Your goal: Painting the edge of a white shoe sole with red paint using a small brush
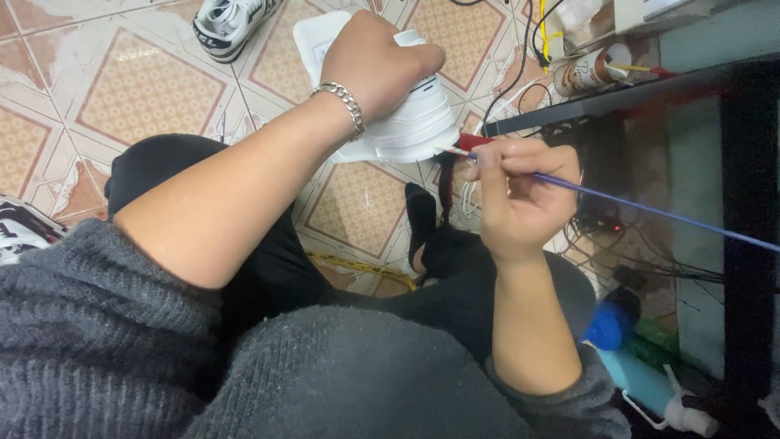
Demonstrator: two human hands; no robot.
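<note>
— Patterned floor tiles (146, 89) are seen beneath the white sneaker (414, 122), which is clasped from above by the left hand (374, 65), fingers curled over it.

— And the thin brush (617, 199)?

— It is pinched by the right hand (524, 199) at the sneaker's sole edge. Paint could be smeared if the sneaker is tilted.

The white leather sneaker (406, 114) sat under the left hand (374, 65), the thin blue-handled paintbrush (634, 203) right of it, above the patterned tile floor (138, 89).
</note>
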